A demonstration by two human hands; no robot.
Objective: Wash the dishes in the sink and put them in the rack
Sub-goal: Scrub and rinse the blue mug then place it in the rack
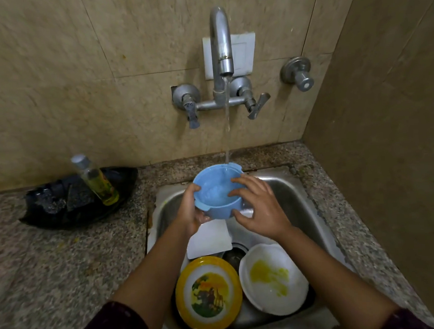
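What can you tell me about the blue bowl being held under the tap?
The blue bowl looks like light-blue plastic, round, with small tabs at its rim, one back right and one front left. It is held above the sink, tilted with its opening toward the camera. The water stream falls at its far rim and the inside looks wet. The left hand grips its left wall; the right hand has fingers over the right rim, thumb underneath.
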